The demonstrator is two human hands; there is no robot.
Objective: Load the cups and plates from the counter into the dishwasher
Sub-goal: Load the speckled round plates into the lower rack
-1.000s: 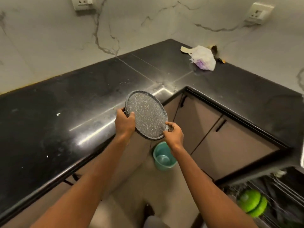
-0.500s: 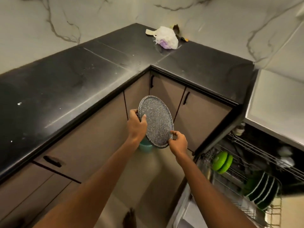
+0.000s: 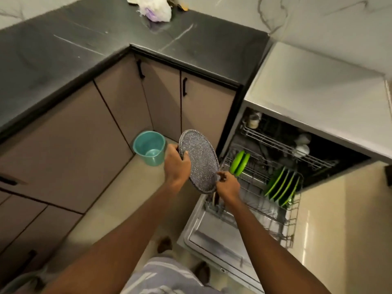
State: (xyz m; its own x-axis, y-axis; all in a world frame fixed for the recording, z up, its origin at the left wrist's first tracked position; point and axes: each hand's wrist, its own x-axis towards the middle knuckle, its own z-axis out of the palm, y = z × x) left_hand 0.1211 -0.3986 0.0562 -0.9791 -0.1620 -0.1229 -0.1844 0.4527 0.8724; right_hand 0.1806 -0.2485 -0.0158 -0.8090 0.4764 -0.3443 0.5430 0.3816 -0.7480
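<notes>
I hold a round grey speckled plate [image 3: 200, 160] on edge, tilted, just left of the open dishwasher. My left hand [image 3: 176, 166] grips its left rim and my right hand [image 3: 228, 184] pinches its lower right rim. The dishwasher's lower wire rack [image 3: 273, 215] is pulled out over the open door [image 3: 212, 236]. Several green plates [image 3: 283, 186] stand upright in the rack, and two more green pieces [image 3: 239, 162] stand further back. The upper rack [image 3: 282, 145] holds pale cups, partly in shadow.
A teal bucket [image 3: 149, 147] stands on the floor in the cabinet corner. The black L-shaped counter [image 3: 106, 39] carries a crumpled white bag [image 3: 156, 7] at the back. A white worktop [image 3: 314, 90] covers the dishwasher. My feet are on the floor below.
I have turned right from the counter and carried the plate down and right, from above the counter edge to beside the dishwasher rack. Both hands keep their grip.
</notes>
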